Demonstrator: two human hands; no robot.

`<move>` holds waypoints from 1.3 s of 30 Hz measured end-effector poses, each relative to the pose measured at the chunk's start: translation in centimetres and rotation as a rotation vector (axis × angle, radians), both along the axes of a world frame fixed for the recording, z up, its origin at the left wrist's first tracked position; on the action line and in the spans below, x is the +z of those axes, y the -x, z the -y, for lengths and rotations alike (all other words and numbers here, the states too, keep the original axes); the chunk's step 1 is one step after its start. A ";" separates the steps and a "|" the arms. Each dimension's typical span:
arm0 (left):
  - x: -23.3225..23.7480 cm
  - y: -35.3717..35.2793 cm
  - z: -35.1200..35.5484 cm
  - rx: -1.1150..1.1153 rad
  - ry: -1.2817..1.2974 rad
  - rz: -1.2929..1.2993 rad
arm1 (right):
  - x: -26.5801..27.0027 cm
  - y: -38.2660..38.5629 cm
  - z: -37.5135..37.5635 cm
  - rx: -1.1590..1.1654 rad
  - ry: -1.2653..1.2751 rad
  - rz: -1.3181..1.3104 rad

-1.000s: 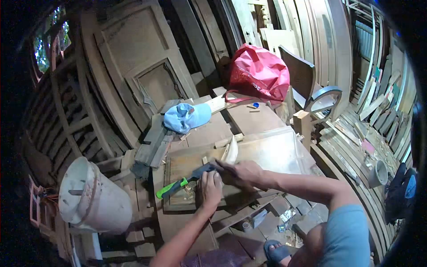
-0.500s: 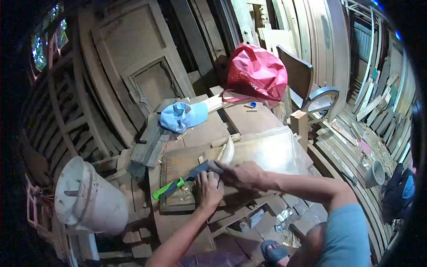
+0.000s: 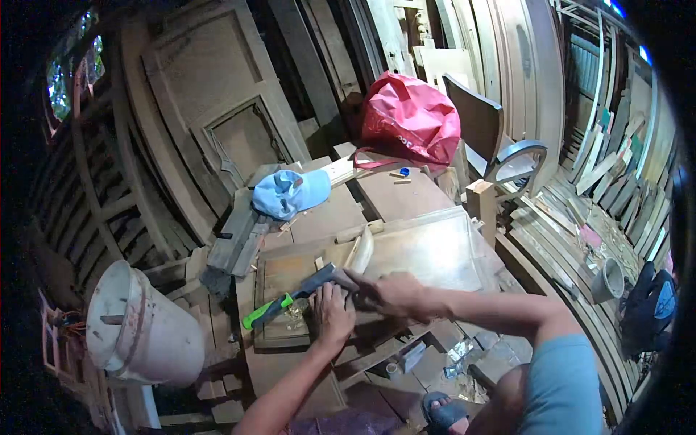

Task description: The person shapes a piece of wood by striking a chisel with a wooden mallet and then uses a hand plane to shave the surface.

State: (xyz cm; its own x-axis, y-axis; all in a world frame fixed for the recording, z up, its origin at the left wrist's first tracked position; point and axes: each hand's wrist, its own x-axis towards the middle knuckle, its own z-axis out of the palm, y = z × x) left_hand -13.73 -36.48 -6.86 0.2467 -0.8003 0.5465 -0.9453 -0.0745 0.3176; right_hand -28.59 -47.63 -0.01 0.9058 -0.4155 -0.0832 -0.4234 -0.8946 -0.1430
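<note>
On a wooden panel point(image 3: 420, 250), my left hand point(image 3: 333, 313) rests with fingers curled and pressed together. What lies under these fingers is hidden. My right hand point(image 3: 399, 296), just to its right, is closed around a dark handle point(image 3: 354, 280) that points toward the left hand. Beyond the left fingers lies a grey metal bar-like part point(image 3: 317, 278); whether it joins the dark handle cannot be told. A green and black tool grip point(image 3: 267, 312) extends to the left. Pale shavings point(image 3: 293, 317) lie beside the left hand. Behind the hands is a pale curved piece point(image 3: 360, 250).
A light blue cap point(image 3: 290, 193) and a red bag point(image 3: 409, 119) sit on the far part of the bench. At the left stands a white bucket point(image 3: 156, 326). A chair point(image 3: 478, 119) and a wooden post point(image 3: 481, 206) are at the right.
The view has shifted slightly, moving the scene a little to the left. My right hand has dropped slightly with the dark handle. My left hand stays in place on the panel.
</note>
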 end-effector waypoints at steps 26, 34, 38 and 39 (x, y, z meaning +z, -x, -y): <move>-1.1 -1.4 0.8 0.082 0.108 -0.403 | 1.4 -0.9 -0.5 -0.014 -0.207 0.140; -0.7 -0.2 0.7 0.039 -0.011 -0.171 | -2.9 -2.2 6.8 -0.201 0.022 0.271; -0.5 0.0 0.7 0.018 0.002 -0.178 | -3.2 -3.0 2.2 0.080 -0.116 0.200; -0.1 -0.1 0.5 0.017 -0.054 -0.163 | -3.6 -3.0 2.3 0.070 -0.037 0.129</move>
